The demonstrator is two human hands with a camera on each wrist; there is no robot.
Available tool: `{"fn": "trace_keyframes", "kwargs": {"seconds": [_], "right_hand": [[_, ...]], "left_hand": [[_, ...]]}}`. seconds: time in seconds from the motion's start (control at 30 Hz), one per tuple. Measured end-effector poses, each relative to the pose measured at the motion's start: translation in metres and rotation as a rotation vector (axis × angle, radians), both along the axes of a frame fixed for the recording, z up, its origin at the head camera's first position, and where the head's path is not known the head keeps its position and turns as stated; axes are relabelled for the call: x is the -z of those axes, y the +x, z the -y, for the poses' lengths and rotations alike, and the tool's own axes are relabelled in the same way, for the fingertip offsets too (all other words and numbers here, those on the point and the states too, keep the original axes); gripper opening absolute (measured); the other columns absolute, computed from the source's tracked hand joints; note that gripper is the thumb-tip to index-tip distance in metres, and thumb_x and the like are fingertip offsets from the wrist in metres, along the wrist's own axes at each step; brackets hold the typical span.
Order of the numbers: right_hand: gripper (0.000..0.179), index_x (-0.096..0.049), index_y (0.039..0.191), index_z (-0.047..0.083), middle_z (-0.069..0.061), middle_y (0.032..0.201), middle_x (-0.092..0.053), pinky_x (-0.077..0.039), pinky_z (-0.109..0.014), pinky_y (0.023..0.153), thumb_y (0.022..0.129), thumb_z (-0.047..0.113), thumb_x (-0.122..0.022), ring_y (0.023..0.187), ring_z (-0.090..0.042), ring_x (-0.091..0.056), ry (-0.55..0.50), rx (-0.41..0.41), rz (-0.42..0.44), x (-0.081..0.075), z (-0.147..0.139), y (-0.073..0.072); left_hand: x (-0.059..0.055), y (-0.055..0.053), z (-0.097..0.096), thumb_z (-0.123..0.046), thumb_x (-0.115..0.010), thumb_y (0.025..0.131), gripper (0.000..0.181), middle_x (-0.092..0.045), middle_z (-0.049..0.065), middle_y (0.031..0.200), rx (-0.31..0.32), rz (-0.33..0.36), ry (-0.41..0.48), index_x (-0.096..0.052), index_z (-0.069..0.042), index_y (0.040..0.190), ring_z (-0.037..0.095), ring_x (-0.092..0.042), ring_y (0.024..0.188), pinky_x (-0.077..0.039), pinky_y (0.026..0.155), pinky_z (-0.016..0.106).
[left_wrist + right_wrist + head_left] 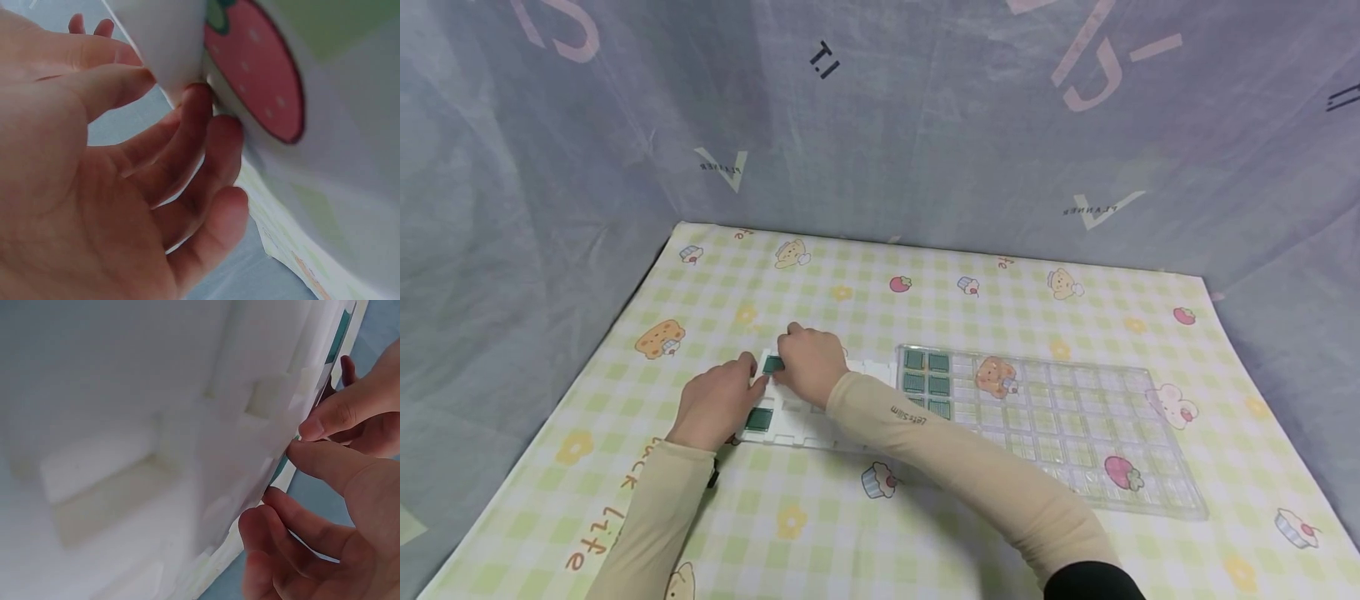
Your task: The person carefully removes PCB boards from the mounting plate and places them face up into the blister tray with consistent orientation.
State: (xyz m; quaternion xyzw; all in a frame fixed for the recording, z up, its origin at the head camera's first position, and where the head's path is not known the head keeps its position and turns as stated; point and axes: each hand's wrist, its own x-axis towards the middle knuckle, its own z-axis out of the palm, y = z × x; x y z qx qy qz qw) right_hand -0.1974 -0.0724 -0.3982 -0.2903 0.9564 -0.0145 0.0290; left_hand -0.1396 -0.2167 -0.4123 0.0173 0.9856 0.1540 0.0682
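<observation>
My right hand (812, 364) is over the left end of a white tray (805, 427), thumb and finger pinching a small green circuit board (771, 364) in its far left corner. In the right wrist view, a green sliver shows between thumb and finger. At the tray's left edge, my left hand (713, 402) grips the edge between thumb and fingers; the left wrist view shows the fingertips against the white side (169, 44). Nearer me, a second green board (758, 419) lies in the tray. Part of the tray is hidden beneath my right forearm.
Right of the white tray lies a clear plastic compartment tray (1075, 417). Green boards (938, 385) fill visible compartments in its two leftmost columns. My right forearm (955, 458) crosses its near left part. A checked tablecloth (805, 533) covers the table; a grey curtain (880, 133) hangs behind.
</observation>
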Motion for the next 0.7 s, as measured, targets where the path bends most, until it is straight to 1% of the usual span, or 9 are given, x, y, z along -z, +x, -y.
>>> {"fn": "trace_keyframes", "kwargs": {"seconds": [0.33,0.53,0.7], "right_hand": [[0.027,-0.074,0.095,0.018,0.003,0.095,-0.065,-0.053,-0.027,0.061,0.092,0.045,-0.075,0.072,-0.009,-0.062,-0.014,-0.019,-0.008,0.0019,0.0012,-0.0009],[0.029,-0.073,0.096,0.018,0.003,0.096,-0.064,-0.055,-0.028,0.063,0.091,0.046,-0.075,0.075,-0.009,-0.064,-0.008,-0.019,-0.017,0.0014,0.0007,-0.0017],[0.032,-0.071,0.094,0.018,0.004,0.095,-0.064,-0.054,-0.027,0.061,0.090,0.050,-0.075,0.074,-0.009,-0.064,-0.014,-0.025,-0.031,0.0010,-0.0003,-0.0012]], "left_hand": [[0.0020,-0.0011,0.0012,-0.030,-0.054,0.105,0.026,-0.053,0.007,0.063,0.005,0.003,0.010,-0.056,-0.004,0.102,0.020,-0.048,0.052,-0.034,0.048,0.031],[0.0005,-0.0012,0.0002,-0.029,-0.054,0.105,0.026,-0.053,0.007,0.063,0.004,0.003,0.008,-0.057,-0.004,0.103,0.020,-0.049,0.053,-0.033,0.048,0.031],[0.0005,-0.0009,0.0004,-0.030,-0.054,0.105,0.026,-0.053,0.006,0.063,0.005,-0.005,0.000,-0.057,-0.004,0.103,0.019,-0.048,0.052,-0.033,0.048,0.032]]}}
